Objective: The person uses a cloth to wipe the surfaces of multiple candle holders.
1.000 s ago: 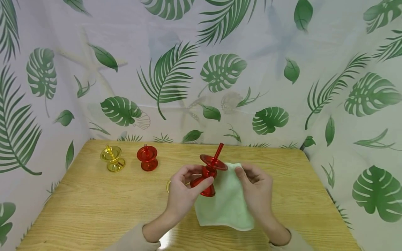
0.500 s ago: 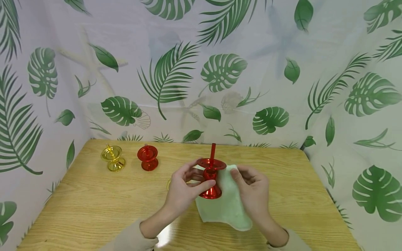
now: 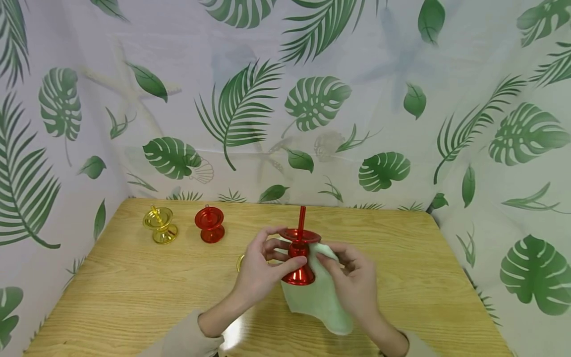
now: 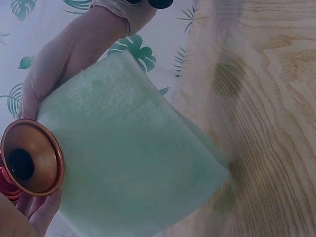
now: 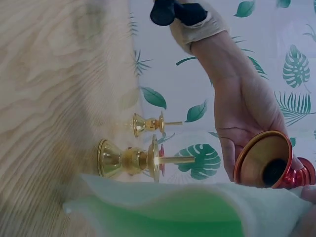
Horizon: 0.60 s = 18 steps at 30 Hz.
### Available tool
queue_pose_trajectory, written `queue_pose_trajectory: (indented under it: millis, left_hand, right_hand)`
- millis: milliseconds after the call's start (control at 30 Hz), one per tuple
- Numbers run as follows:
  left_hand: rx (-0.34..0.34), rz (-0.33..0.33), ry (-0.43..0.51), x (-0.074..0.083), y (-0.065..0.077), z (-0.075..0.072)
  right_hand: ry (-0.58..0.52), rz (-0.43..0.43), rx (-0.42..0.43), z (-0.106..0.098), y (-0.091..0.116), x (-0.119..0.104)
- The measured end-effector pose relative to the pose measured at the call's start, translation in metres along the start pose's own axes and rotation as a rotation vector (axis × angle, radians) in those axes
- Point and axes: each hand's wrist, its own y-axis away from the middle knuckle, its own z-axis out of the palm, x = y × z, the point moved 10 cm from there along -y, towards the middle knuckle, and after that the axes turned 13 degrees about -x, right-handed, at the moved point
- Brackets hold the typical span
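Note:
In the head view my left hand [image 3: 263, 267] grips a shiny red candle holder [image 3: 301, 272] round its waist, thumb in front. The holder stands upright above the table, with a wide dish and a thin rod on top. My right hand [image 3: 354, 277] pinches the upper edge of a pale green cloth [image 3: 312, 300], which hangs down behind and beside the holder. Fingertips and cloth are right under the dish. The hollow base [image 4: 34, 157] shows in the left wrist view, with the cloth [image 4: 128, 143] spread beside it.
On the wooden table [image 3: 134, 297], a gold candle holder [image 3: 164, 233] and a second red one [image 3: 211, 232] stand at the back left. Another gold candle holder [image 5: 133, 160] is mostly hidden behind my left hand in the head view. A leaf-printed curtain [image 3: 267, 114] surrounds the table.
The red candle holder has turned from tilted to upright in my left hand. My right hand has moved left with the cloth, closer in under the dish.

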Motion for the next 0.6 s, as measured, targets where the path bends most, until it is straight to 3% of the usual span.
queue_pose_trajectory:
  millis: [133, 267, 600]
  left_hand:
    - [-0.021, -0.007, -0.015, 0.001, -0.001, 0.002]
    - [-0.009, -0.025, -0.02, 0.001, -0.001, 0.0]
    - [0.028, -0.069, -0.031, -0.002, -0.002, -0.006]
  right_hand:
    - [0.05, -0.149, 0.004, 0.001, 0.003, -0.012]
    - [0.082, -0.241, 0.011, -0.002, 0.007, -0.024]
    - [0.003, -0.287, 0.015, -0.014, 0.012, -0.05]
